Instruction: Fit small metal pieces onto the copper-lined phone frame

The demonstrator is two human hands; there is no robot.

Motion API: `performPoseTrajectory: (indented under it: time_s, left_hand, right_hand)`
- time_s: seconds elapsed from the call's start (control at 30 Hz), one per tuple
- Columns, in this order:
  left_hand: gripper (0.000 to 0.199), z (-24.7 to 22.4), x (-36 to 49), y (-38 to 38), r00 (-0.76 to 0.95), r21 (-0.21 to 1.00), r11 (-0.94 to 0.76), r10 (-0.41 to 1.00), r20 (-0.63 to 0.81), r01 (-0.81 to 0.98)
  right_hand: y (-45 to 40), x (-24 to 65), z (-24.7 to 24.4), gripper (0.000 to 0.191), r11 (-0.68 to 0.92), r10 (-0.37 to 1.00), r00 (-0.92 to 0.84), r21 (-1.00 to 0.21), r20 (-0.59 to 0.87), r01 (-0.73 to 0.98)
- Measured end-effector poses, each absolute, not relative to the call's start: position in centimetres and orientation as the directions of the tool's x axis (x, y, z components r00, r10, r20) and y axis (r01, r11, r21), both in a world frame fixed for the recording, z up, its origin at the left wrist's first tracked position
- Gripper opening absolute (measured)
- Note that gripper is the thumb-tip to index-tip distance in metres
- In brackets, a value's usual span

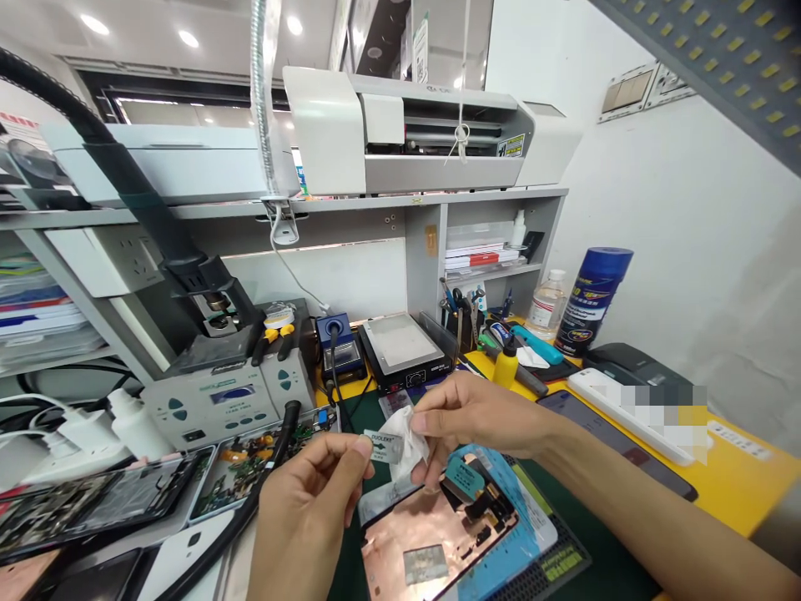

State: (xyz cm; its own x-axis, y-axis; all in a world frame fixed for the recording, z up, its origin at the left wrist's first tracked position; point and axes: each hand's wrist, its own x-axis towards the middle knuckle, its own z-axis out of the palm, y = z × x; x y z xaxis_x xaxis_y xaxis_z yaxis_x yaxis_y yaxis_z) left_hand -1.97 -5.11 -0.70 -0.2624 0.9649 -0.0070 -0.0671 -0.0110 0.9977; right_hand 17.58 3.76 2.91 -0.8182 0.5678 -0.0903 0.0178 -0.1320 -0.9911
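My left hand (316, 505) is closed, thumb and fingers pinching one end of a small thin metal blade (383, 446) printed "DUOLEKE". Crumpled in my right hand (454, 417) is a white tissue (410, 438), which lies against the blade's other end. Below both hands rests a copper-backed phone screen assembly (400, 542) with a grey rectangular patch and dark flex cables near its upper right. A teal label piece (465, 477) sits at its top. Under the screen are a blue sheet (522, 517) and a dark mat.
At left stand a soldering station (231, 405), a tray of circuit boards (234, 476) and opened phones (113, 501). A heating plate (404, 346) is behind my hands. To the right are a yellow bottle (506, 365), a blue spray can (593, 300) and a phone (617, 442).
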Motion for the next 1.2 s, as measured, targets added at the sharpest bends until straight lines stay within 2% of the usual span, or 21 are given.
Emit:
performPoseTrajectory:
  time_s: [0.1,0.2,0.3,0.37,0.43,0.6,0.97,1.2]
  left_hand:
    - [0.033,-0.7,-1.9,-5.0,-0.265,1.000,-0.015,0.964,0.017,0.009]
    - [0.030,-0.4,-1.5,-5.2,-0.250,0.994,-0.041,0.966,0.064,0.098]
    - [0.030,0.0,-1.0,-5.5,-0.258,0.993,-0.053,0.963,0.079,0.108]
    - [0.031,-0.1,-0.7,-5.7,-0.314,0.993,-0.068,0.945,0.097,0.101]
    - [0.032,-0.4,-0.5,-5.7,-0.356,0.990,-0.086,0.926,0.121,0.114]
    - [0.035,-1.1,-0.4,-5.8,-0.405,0.983,-0.119,0.899,0.168,0.143]
    - [0.032,-1.0,1.3,-6.4,-0.547,0.991,-0.130,0.829,0.117,0.014]
    - [0.034,-1.4,0.1,-6.0,-0.575,0.982,-0.191,0.804,0.152,-0.008]
  right_hand:
    - [3.7,17.5,2.9,0.039,-0.150,0.535,-0.836,-0.988,-0.122,0.048]
    - [3.1,17.3,3.0,0.036,-0.066,0.530,-0.838,-0.991,-0.131,0.113]
    - [1.9,16.8,3.0,0.025,0.198,0.663,-0.747,-0.947,-0.060,0.252]
    - [1.1,16.4,2.9,0.021,0.377,0.753,-0.655,-0.857,0.062,0.352]
    - [0.6,16.0,2.6,0.021,0.466,0.789,-0.590,-0.791,0.170,0.396]
    - [0.7,15.3,2.1,0.023,0.492,0.806,-0.538,-0.787,0.248,0.374]
    - [-0.1,14.5,2.4,0.025,0.496,0.825,-0.456,-0.814,0.333,0.302]
    - [1.0,15.1,2.1,0.029,0.454,0.860,-0.341,-0.875,0.380,0.170]
